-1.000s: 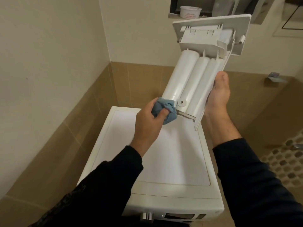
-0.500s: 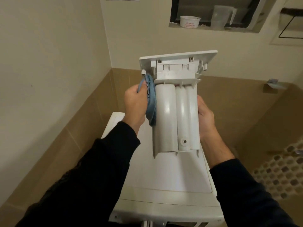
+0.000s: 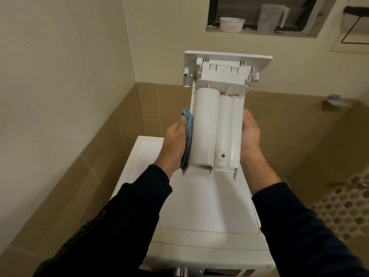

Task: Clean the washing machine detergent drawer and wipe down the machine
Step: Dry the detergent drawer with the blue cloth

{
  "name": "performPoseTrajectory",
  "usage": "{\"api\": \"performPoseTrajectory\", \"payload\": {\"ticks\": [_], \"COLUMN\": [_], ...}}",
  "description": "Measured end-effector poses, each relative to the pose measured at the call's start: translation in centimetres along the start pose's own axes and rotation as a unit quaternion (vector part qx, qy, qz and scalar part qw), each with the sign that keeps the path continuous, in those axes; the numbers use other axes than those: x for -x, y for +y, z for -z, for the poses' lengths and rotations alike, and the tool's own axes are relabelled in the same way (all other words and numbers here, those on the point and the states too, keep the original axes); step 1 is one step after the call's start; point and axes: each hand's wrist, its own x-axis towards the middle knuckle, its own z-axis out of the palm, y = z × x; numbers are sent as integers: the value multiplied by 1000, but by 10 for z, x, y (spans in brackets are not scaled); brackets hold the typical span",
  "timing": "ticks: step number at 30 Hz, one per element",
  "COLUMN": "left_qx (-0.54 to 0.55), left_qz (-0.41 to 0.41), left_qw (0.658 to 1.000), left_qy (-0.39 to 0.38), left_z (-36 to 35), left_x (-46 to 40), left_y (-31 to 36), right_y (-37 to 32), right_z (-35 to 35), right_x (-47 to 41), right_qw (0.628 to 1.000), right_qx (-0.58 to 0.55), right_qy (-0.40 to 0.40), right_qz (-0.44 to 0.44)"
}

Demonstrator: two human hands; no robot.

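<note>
The white detergent drawer (image 3: 217, 124) is held upright in the air above the washing machine (image 3: 209, 216), its rounded underside facing me and its front panel at the top. My right hand (image 3: 250, 136) grips the drawer's right edge. My left hand (image 3: 175, 144) presses a folded blue cloth (image 3: 188, 136) flat against the drawer's left side wall. The drawer's inner compartments face away and are hidden.
A wall niche above holds a small white tub (image 3: 231, 24) and a clear measuring jug (image 3: 271, 18). Beige tiled walls close in on the left and behind the machine. A pebble-pattern floor (image 3: 343, 214) lies to the right. A metal wall fitting (image 3: 333, 99) sticks out at right.
The drawer was swung from tilted right to upright. My left hand moved the cloth from the drawer's lower end up to its left side, then slid it downward along that side.
</note>
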Motion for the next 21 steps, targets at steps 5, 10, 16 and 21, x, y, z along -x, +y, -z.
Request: {"api": "performPoseTrajectory", "payload": {"ticks": [5,10,16,21], "left_qx": [-53,-66,-82,-176], "left_qz": [11,-88,-84,-54], "left_qw": [998,991,989,979], "left_qy": [26,76,86,84], "left_z": [4,13,14,28], "left_x": [6,-5,-5,-1], "left_y": [-15,-22,-35,-55], "right_y": [-1,-5,3,13], "right_z": [-4,-6,-20,-9], "right_x": [-6,-14,-17,-25], "right_qw": [999,992,997,997], "right_qx": [-8,96,74,76], "right_qy": [-26,-83,-6,20], "right_qz": [-21,3,1,-18]}}
